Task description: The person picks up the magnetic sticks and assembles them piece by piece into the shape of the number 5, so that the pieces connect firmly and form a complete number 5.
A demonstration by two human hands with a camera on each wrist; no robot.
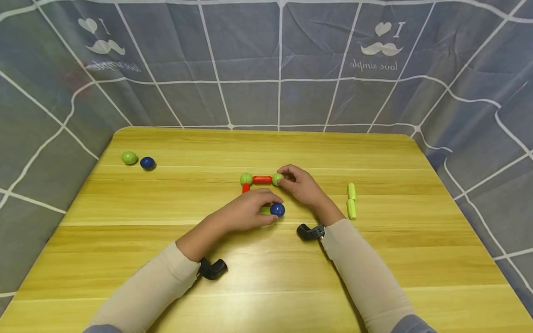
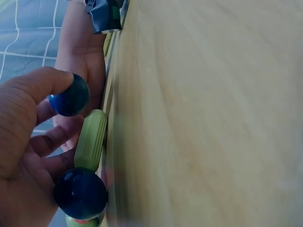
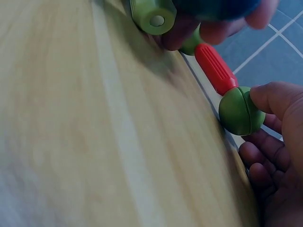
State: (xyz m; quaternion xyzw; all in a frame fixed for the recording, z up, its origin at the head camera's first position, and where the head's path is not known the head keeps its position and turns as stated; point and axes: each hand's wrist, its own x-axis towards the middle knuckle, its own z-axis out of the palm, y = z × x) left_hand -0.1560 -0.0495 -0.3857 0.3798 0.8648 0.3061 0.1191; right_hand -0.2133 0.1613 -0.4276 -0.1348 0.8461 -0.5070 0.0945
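My left hand (image 1: 250, 210) pinches a glossy blue ball (image 1: 277, 210) between thumb and finger. In the left wrist view, the ball is held just off the end of a light green rod (image 2: 91, 140), whose other end joins a second blue ball (image 2: 80, 194). The left hand hides that second ball in the head view. My right hand (image 1: 304, 186) holds a green ball (image 3: 242, 111) between thumb and fingers. This ball joins a red rod (image 1: 262, 179) leading to another green ball (image 1: 246, 179). A second red rod (image 1: 246, 188) runs from there toward the left hand, which partly covers it.
Two light green rods (image 1: 351, 201) lie end to end right of the right hand. At the table's far left are a green ball (image 1: 129, 157) and a blue ball (image 1: 147, 163). Grey checked cloth (image 1: 250, 60) surrounds the wooden table (image 1: 258, 296) at the back and sides.
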